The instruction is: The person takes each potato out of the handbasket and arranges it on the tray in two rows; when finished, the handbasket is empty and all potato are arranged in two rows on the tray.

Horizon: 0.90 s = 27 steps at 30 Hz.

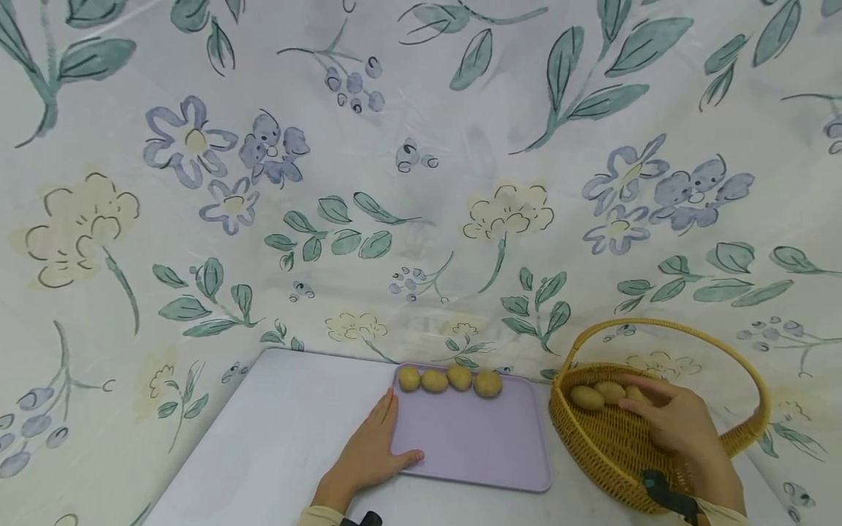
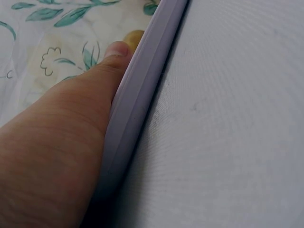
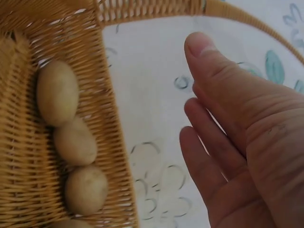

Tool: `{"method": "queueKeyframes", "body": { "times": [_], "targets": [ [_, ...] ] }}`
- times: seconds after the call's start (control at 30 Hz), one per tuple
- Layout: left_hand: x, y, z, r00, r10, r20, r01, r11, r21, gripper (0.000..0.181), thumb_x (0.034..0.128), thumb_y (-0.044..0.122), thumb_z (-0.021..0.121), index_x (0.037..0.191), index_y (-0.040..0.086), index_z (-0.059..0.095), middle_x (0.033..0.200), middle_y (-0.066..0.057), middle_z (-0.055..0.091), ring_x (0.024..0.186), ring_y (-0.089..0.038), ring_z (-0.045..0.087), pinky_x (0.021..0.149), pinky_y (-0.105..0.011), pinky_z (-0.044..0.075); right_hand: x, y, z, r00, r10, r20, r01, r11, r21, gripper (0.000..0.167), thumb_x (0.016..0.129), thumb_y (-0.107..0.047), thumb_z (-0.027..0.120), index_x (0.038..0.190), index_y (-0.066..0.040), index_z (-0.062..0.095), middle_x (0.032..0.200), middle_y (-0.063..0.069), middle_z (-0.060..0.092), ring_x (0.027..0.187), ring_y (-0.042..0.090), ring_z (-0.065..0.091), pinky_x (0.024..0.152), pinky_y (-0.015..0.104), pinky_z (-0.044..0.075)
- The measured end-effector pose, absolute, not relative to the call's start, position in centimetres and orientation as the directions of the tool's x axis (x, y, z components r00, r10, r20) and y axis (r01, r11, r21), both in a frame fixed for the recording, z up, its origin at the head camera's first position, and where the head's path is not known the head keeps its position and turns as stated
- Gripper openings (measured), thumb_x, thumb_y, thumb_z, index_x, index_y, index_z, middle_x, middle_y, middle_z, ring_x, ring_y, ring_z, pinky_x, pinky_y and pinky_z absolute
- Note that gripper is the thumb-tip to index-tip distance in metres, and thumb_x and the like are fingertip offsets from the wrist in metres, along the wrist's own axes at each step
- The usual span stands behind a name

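Note:
Several potatoes stand in a row along the far edge of a light purple tray. My left hand rests against the tray's left side, fingers extended along it and thumb over the near corner. In the left wrist view the thumb lies along the tray's rim. A wicker basket on the right has more potatoes along its far side. Over them reaches my right hand, partly covering one. The right wrist view shows its fingers apart from the thumb, nothing between them, beside the potatoes.
The basket's tall arched handle rises over the right arm's side. Both tray and basket stand on a white table. Behind them hangs a floral-patterned cloth.

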<state>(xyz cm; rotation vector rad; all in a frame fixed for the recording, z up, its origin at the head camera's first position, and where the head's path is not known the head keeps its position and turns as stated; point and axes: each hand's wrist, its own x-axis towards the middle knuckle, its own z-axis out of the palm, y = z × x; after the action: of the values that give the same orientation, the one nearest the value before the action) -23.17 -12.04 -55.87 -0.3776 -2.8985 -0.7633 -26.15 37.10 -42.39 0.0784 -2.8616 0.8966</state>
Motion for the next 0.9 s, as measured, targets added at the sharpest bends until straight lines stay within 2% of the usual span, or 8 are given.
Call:
{"method": "queueKeyframes", "body": {
  "times": [0.27, 0.47, 0.57, 0.7, 0.9],
  "targets": [
    [-23.3, -12.0, -56.0, -0.962, 0.206, 0.18, 0.268, 0.842, 0.468, 0.12, 0.0821, 0.075, 0.065, 0.158, -0.008, 0.024, 0.169, -0.023, 0.019, 0.157, -0.037, 0.023, 0.127, -0.049, 0.028, -27.1, 38.3, -43.9, -0.986, 0.09, 0.138, -0.004, 0.825, -0.565, 0.077, 0.089, -0.062, 0.07, 0.141, -0.007, 0.061, 0.141, 0.034, 0.055, 0.123, 0.056, 0.054, 0.094, 0.066, 0.049],
    [-23.4, -12.0, -56.1, -0.959, 0.207, 0.191, 0.274, 0.846, 0.458, 0.12, 0.0817, 0.075, 0.065, 0.158, -0.008, 0.025, 0.168, -0.024, 0.02, 0.157, -0.037, 0.024, 0.126, -0.05, 0.029, -27.5, 39.2, -44.2, -0.981, 0.182, 0.063, 0.104, 0.775, -0.623, 0.086, 0.088, -0.069, 0.065, 0.15, -0.011, 0.052, 0.146, 0.031, 0.05, 0.135, 0.058, 0.041, 0.105, 0.07, 0.041],
    [-23.4, -12.0, -56.1, -0.961, 0.204, 0.189, 0.27, 0.849, 0.454, 0.12, 0.0816, 0.076, 0.065, 0.158, -0.008, 0.025, 0.169, -0.023, 0.02, 0.157, -0.037, 0.024, 0.126, -0.049, 0.029, -27.5, 39.6, -44.4, -0.979, 0.192, 0.073, 0.106, 0.778, -0.619, 0.083, 0.09, -0.066, 0.065, 0.149, -0.009, 0.052, 0.145, 0.031, 0.051, 0.135, 0.059, 0.041, 0.105, 0.07, 0.039],
    [-23.5, -12.1, -56.0, -0.963, 0.203, 0.178, 0.263, 0.852, 0.453, 0.119, 0.0822, 0.076, 0.064, 0.158, -0.007, 0.024, 0.169, -0.023, 0.02, 0.157, -0.036, 0.023, 0.127, -0.049, 0.029, -27.6, 40.1, -45.3, -0.973, 0.193, 0.127, 0.081, 0.799, -0.595, 0.074, 0.093, -0.058, 0.067, 0.144, -0.005, 0.057, 0.138, 0.032, 0.057, 0.126, 0.059, 0.05, 0.098, 0.068, 0.045],
    [-23.5, -12.0, -56.0, -0.964, 0.206, 0.17, 0.262, 0.852, 0.452, 0.119, 0.0826, 0.075, 0.064, 0.158, -0.007, 0.024, 0.169, -0.023, 0.019, 0.157, -0.036, 0.023, 0.127, -0.049, 0.029, -27.8, 40.8, -46.2, -0.965, 0.222, 0.141, 0.105, 0.817, -0.567, 0.071, 0.093, -0.056, 0.069, 0.14, -0.003, 0.06, 0.134, 0.035, 0.059, 0.121, 0.06, 0.052, 0.096, 0.068, 0.046]
  ]
}}
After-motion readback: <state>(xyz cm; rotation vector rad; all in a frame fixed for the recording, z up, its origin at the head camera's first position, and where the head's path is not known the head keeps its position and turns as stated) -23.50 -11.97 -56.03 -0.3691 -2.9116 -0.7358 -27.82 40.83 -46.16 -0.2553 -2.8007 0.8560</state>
